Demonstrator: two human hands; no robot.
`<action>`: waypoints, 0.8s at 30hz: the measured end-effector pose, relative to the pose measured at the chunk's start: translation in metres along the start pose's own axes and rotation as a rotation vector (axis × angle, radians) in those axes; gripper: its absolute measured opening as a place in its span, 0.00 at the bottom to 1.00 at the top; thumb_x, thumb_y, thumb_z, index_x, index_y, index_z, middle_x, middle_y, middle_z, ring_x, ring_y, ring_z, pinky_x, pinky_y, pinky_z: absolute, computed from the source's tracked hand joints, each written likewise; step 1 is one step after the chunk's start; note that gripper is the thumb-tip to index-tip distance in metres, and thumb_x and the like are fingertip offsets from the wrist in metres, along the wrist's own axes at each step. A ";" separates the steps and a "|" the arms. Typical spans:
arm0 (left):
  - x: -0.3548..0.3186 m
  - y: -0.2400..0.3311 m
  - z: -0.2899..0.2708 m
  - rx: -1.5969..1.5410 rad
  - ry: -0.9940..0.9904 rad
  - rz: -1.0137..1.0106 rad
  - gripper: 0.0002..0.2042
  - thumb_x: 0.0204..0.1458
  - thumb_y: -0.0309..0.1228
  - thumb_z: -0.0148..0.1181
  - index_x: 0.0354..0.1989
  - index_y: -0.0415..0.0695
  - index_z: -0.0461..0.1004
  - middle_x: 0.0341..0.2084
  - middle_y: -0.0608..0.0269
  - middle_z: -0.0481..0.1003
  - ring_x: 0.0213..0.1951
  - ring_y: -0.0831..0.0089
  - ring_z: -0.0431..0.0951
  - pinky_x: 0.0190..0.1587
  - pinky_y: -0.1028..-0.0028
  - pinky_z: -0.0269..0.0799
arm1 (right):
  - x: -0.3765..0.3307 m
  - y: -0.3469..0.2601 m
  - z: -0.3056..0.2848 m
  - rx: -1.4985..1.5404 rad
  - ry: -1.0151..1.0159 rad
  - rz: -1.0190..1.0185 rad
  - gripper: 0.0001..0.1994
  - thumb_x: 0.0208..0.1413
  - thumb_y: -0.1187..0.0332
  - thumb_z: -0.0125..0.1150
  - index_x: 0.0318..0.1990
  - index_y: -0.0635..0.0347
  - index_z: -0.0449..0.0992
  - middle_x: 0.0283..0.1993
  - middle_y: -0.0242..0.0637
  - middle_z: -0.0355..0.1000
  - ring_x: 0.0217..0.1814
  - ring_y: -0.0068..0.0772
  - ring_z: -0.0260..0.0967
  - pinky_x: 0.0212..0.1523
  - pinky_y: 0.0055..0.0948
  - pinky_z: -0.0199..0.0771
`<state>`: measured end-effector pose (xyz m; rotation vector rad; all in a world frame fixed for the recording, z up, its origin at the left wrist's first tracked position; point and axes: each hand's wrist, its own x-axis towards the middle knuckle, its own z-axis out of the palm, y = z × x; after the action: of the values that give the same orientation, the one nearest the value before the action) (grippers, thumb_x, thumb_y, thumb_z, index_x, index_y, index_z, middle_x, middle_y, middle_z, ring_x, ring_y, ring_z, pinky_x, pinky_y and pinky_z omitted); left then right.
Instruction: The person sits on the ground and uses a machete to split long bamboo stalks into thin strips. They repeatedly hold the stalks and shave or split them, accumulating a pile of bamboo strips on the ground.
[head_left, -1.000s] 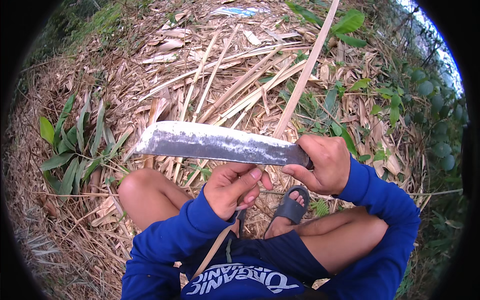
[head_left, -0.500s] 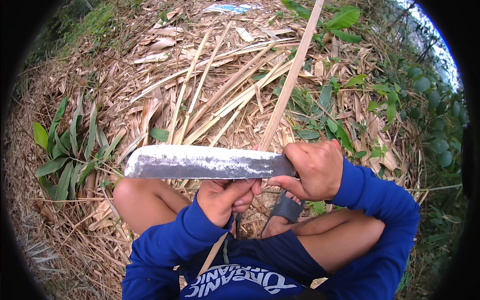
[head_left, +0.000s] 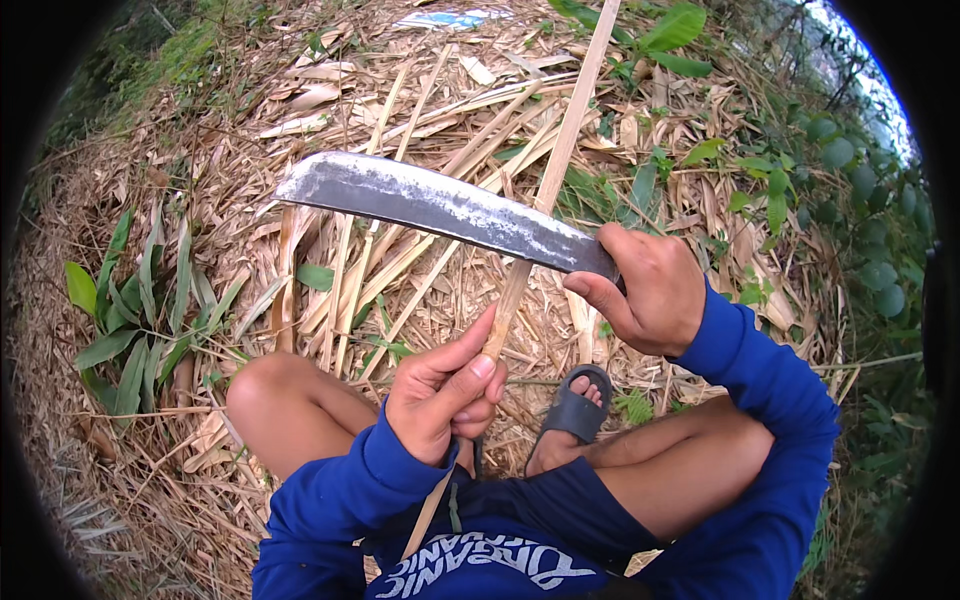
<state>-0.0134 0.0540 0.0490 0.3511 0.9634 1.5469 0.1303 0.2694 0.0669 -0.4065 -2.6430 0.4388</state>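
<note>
My left hand (head_left: 445, 385) is closed around a long, thin wooden strip (head_left: 566, 140), thumb laid along it. The strip runs from my lap up past the far edge of the view. In my right hand (head_left: 655, 290) is a machete (head_left: 430, 205), its broad, worn blade pointing left and slightly away from me. The blade crosses over the strip, beyond my left hand; whether it touches the strip I cannot tell. My right hand hides the machete's handle.
Several pale split strips (head_left: 410, 250) lie on a ground covered with dry shavings. My bent knees and a dark sandal (head_left: 575, 410) are close below my hands. Green leafy plants (head_left: 130, 320) grow at the left, with more foliage (head_left: 870, 230) at the right.
The machete has moved away from me along the strip and tilted, its tip now farther off. My left hand, partly covered by the blade before, now shows fully, still gripping the strip.
</note>
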 end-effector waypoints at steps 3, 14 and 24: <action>0.005 0.001 0.000 0.030 -0.039 -0.055 0.22 0.64 0.25 0.49 0.67 0.45 0.61 0.27 0.63 0.68 0.19 0.86 0.54 0.20 0.84 0.47 | -0.011 -0.012 0.000 -0.023 -0.154 -0.091 0.24 0.54 0.48 0.62 0.28 0.63 0.67 0.20 0.45 0.65 0.21 0.53 0.68 0.21 0.42 0.66; 0.004 0.017 -0.003 0.065 -0.071 -0.027 0.23 0.63 0.23 0.47 0.67 0.49 0.61 0.27 0.62 0.68 0.18 0.85 0.53 0.19 0.84 0.46 | 0.000 0.017 -0.019 0.007 0.047 0.070 0.26 0.58 0.45 0.57 0.25 0.63 0.68 0.17 0.47 0.68 0.20 0.53 0.70 0.21 0.43 0.70; -0.014 0.033 -0.009 0.235 -0.058 -0.032 0.23 0.61 0.24 0.47 0.67 0.48 0.62 0.23 0.60 0.66 0.15 0.85 0.50 0.16 0.83 0.43 | -0.002 0.036 -0.036 0.010 0.137 0.129 0.26 0.59 0.44 0.55 0.25 0.62 0.67 0.18 0.48 0.68 0.20 0.53 0.71 0.21 0.44 0.68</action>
<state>-0.0386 0.0398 0.0722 0.5403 1.1024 1.3899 0.1562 0.3094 0.0836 -0.5843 -2.4906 0.4479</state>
